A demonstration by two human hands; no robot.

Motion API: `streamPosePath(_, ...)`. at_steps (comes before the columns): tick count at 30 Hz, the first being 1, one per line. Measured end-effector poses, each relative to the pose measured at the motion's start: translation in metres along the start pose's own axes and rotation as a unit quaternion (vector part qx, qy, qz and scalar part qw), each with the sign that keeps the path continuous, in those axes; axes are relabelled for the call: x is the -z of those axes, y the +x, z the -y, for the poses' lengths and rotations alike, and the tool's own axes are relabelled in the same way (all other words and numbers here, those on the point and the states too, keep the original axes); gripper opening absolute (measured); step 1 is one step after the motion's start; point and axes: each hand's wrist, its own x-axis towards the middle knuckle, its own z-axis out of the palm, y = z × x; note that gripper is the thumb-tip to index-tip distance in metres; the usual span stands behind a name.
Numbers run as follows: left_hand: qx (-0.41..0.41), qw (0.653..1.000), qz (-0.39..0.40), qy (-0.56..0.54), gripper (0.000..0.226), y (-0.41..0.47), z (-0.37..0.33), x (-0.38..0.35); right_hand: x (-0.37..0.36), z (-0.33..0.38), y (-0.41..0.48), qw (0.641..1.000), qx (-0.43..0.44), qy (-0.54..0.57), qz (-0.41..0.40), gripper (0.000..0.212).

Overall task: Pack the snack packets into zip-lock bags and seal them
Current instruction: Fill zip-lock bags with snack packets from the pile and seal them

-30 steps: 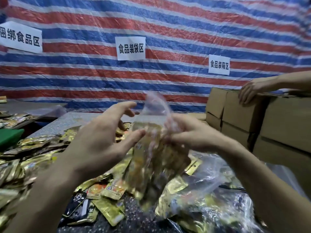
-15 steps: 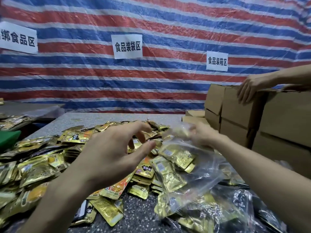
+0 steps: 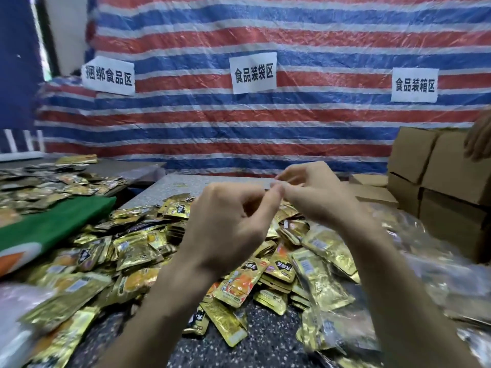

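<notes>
Golden snack packets (image 3: 138, 251) lie heaped on the table (image 3: 265, 341). Above them the left hand (image 3: 228, 227) is curled, and its thumb tip meets the pinched fingertips of the right hand (image 3: 316, 200). What they pinch, I cannot tell. A filled zip-lock bag (image 3: 326, 282) lies under the right forearm.

Snack packets (image 3: 138, 251): small flat foil sachets, mostly gold, some printed orange or bearing black labels. They are heaped loosely and overlap across the dark speckled bench (image 3: 265, 338), from its left side to the centre. Zip-lock bag (image 3: 326, 285): clear plastic, filled with gold packets, lying tilted on the heap's right side. Further clear bags (image 3: 425, 274), blurred, lie to its right, contents indistinct.
</notes>
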Motion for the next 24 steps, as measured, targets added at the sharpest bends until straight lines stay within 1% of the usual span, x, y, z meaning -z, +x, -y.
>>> streamPosePath(2, -0.004, 0.999, -0.033, -0.004, 0.04, 0.002, -0.001, 0.005, -0.009, 0.017, -0.011, 0.996, 0.058, 0.059, 0.031, 0.014)
streamPosePath(3, -0.001, 0.999, -0.038, 0.002, 0.035, 0.002, -0.001, 0.007, -0.01, 0.021, -0.017, 0.992, 0.083, 0.08, 0.059, 0.013)
streamPosePath(5, -0.012, 0.998, -0.027, 0.053, 0.025, 0.002, 0.0, 0.012, -0.006, 0.026, -0.025, 0.977, 0.136, 0.085, 0.139, 0.018)
streamPosePath(7, -0.051, 0.991, -0.007, 0.127, 0.019, 0.002, -0.001, 0.016, -0.001, 0.026, -0.029, 0.96, 0.17, 0.095, 0.199, 0.016)
streamPosePath(10, -0.119, 0.97, 0.015, 0.212, 0.018, 0.0, -0.006, 0.021, 0.0, 0.024, -0.03, 0.946, 0.205, 0.125, 0.217, 0.01)
streamPosePath(12, -0.128, 0.965, 0.029, 0.229, 0.021, 0.0, -0.011, 0.023, 0.001, 0.025, -0.031, 0.943, 0.216, 0.12, 0.224, 0.019)
streamPosePath(14, -0.091, 0.973, 0.064, 0.204, 0.02, -0.004, -0.015, 0.025, 0.004, 0.027, -0.034, 0.939, 0.208, 0.128, 0.241, 0.028)
streamPosePath(15, -0.063, 0.978, 0.086, 0.181, 0.017, -0.007, -0.016, 0.026, 0.005, 0.027, -0.035, 0.938, 0.206, 0.126, 0.25, 0.029)
streamPosePath(17, -0.019, 0.981, 0.117, 0.151, 0.013, -0.018, -0.015, 0.029, 0.008, 0.025, -0.036, 0.938, 0.201, 0.097, 0.264, 0.02)
streamPosePath(19, 0.019, 0.979, 0.127, 0.159, 0.014, -0.034, -0.009, 0.035, 0.011, 0.023, -0.037, 0.946, 0.182, 0.067, 0.261, 0.022)
streamPosePath(22, 0.121, 0.96, 0.132, 0.217, 0.018, -0.063, 0.015, 0.056, 0.017, 0.025, -0.04, 0.956, 0.168, 0.026, 0.238, 0.043)
streamPosePath(24, 0.217, 0.928, 0.132, 0.272, 0.014, -0.083, 0.04, 0.076, 0.019, 0.027, -0.044, 0.954, 0.176, 0.019, 0.242, 0.044)
